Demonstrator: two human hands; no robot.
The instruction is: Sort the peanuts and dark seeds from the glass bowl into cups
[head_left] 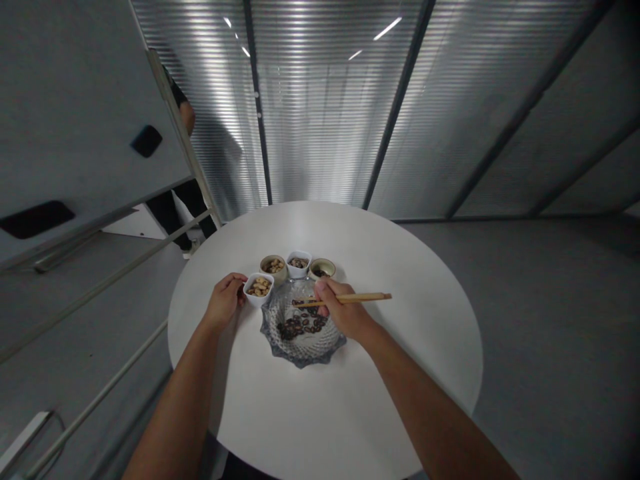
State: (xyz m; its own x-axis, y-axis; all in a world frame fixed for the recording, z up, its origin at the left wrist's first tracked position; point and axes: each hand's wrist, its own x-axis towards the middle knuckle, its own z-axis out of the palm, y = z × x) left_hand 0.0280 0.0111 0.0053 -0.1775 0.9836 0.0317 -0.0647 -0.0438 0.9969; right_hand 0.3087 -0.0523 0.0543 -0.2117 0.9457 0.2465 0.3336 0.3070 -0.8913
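Note:
My right hand (343,308) is closed round a pair of wooden chopsticks (367,297). Their tips point left over a scalloped clear glass bowl (301,355), which holds many dark brown, bean-like pieces (304,325). My left hand (226,303) has its fingers curled against the left side of a small white bowl (257,300) of pale tan, nut-like pieces (259,287). Behind the glass bowl stand a beige bowl (280,275) with tan pieces, a second white bowl (299,272) with dark striped pieces, and another beige bowl (330,264), partly hidden by my right hand.
Everything stands on a round white table (400,267). A large grey panel (90,87) and pale metal rails (115,275) lie to the left. A person (187,200) stands behind the panel. Blinds behind glass (320,120) line the far side.

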